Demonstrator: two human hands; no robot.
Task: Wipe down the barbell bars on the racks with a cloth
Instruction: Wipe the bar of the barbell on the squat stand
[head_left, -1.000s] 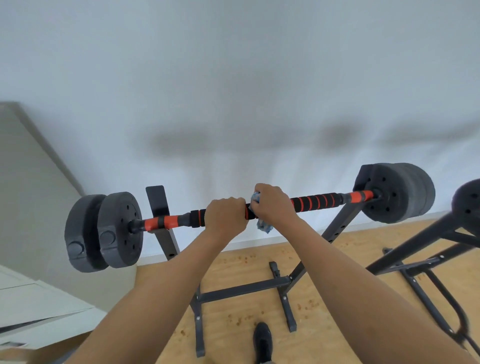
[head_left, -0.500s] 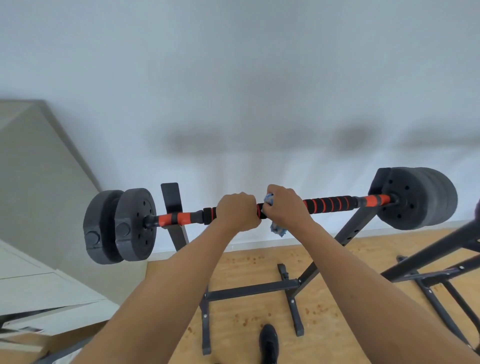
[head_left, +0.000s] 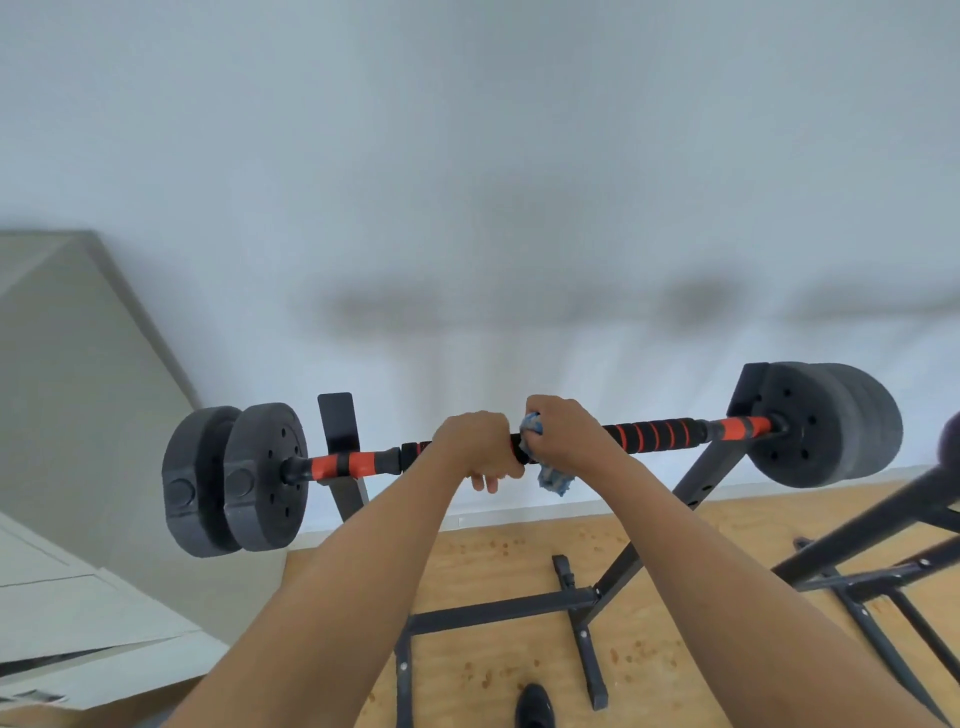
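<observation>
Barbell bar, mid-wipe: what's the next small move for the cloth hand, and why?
Probably slide the right hand and its blue cloth rightward along the bar toward the right plates. The cloth sits bunched at the bar's middle, beside the left hand, which grips the bar; the striped stretch to the right lies uncovered.

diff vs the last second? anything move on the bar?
Barely anything. The left hand grips the bar, the right hand holds the blue cloth round it close beside; neither slid noticeably along it. The left fingertips now show under the bar, maybe a slight roll. Nothing taken or released. The bar stays on the rack; only the camera shifted.
</observation>
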